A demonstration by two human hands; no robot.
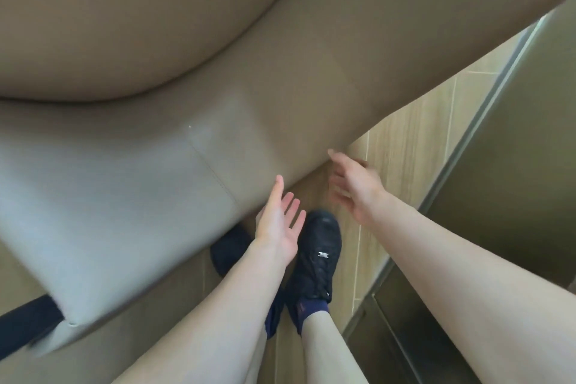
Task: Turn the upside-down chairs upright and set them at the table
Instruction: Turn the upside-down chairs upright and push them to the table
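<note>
From the head view I can read no brand, label or writing anywhere; the only mark is a small metal tag on the laces of the black shoe [318,256], too small to make out. The chair [174,121], padded in tan upholstery, fills the upper and left part of the picture, its rounded cushion above and a flat padded panel with a stitched seam slanting down to the lower left, where a dark leg or base piece shows at the corner. My left hand [279,224] is spread wide, palm turned up, fingers apart, just beside the panel's lower edge; whether it touches I cannot tell. My right hand [353,187] is also unclenched, fingers loosely apart and blurred, its fingertips at the panel's edge, gripping nothing. Below lies the wood-look plank floor [414,146]. A grey metal-edged panel [511,165] stands close on the right, narrowing the space beside the chair.
</note>
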